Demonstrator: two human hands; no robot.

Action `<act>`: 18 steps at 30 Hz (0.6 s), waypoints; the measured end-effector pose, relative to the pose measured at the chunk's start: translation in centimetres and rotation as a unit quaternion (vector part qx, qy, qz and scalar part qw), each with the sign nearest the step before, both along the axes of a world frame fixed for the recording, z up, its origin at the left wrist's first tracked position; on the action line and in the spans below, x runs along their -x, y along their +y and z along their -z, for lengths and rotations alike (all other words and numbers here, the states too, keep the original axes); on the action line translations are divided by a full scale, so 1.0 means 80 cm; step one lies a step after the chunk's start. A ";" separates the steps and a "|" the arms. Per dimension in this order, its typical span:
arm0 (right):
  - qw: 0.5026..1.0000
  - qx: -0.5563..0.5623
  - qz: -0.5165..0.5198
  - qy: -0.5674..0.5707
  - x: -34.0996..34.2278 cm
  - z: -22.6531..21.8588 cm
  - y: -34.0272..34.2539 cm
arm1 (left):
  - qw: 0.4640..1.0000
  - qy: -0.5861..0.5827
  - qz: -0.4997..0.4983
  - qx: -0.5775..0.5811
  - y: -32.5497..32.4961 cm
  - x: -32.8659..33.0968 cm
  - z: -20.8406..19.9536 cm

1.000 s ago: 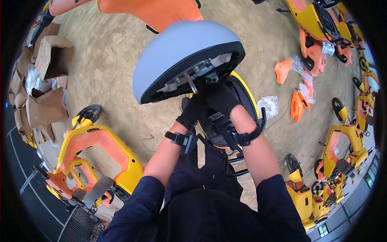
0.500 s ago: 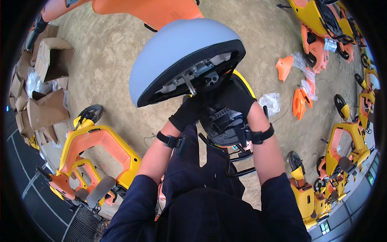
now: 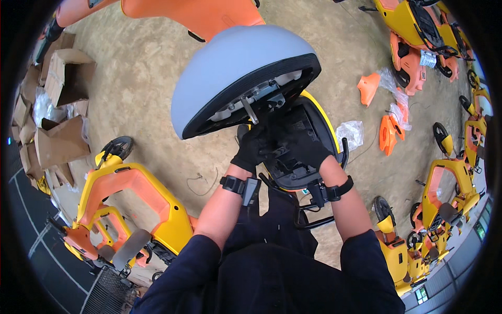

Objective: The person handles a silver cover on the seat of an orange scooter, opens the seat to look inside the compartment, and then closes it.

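Observation:
In front of me stands an orange and yellow scooter (image 3: 198,15) with its grey seat (image 3: 243,57) tipped up. The seat's dark underside shows a metal bracket (image 3: 250,111) and latch parts. Below it is the open black seat compartment (image 3: 308,170) with a yellow rim. My left hand (image 3: 253,147), in a black glove, is at the compartment's left edge with its fingers curled inward. My right hand (image 3: 303,145), also gloved in black, reaches over the middle of the compartment. The two hands nearly meet; dark gloves against dark parts hide the fingertips and anything between them.
Cardboard boxes (image 3: 63,141) and plastic wrap are piled at the left. Another yellow and orange scooter (image 3: 133,183) stands at lower left. Orange panels (image 3: 389,133) and clear plastic (image 3: 349,134) lie on the floor at right. Several scooters (image 3: 444,193) line the right side.
My left hand has turned and shifted slightly lower, its forearm moving right. My right hand has drawn a little lower and left, uncovering more of the compartment. The raised seat has moved slightly right.

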State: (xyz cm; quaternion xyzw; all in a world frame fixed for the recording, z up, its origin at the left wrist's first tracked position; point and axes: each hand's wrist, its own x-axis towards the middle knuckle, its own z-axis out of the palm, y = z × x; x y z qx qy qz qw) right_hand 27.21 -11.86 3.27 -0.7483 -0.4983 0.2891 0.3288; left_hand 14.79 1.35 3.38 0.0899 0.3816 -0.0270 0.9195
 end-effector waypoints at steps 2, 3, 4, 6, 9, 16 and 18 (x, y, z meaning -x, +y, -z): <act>0.973 -0.107 0.034 -0.204 -0.004 0.002 0.026 | 0.999 0.005 -0.021 -0.040 0.000 0.010 0.018; 0.979 0.014 0.073 -0.191 -0.015 -0.025 0.045 | 0.945 0.053 0.135 -0.294 0.005 0.011 -0.002; 0.969 0.129 0.110 -0.180 -0.022 -0.044 0.064 | 0.883 0.068 0.209 -0.416 0.012 0.014 -0.010; 0.964 0.140 0.134 -0.183 -0.018 -0.025 0.074 | 0.850 0.096 0.268 -0.443 0.019 0.017 -0.010; 0.967 0.155 -0.003 -0.203 -0.003 -0.007 0.096 | 0.808 0.007 0.279 -0.519 0.028 0.026 0.013; 0.977 -0.096 0.181 0.051 0.026 -0.021 0.075 | 0.598 -0.032 0.284 -0.749 0.014 0.003 -0.017; 0.861 -0.142 0.236 0.428 0.029 -0.024 0.070 | 0.675 -0.046 0.251 -0.692 0.011 0.006 -0.005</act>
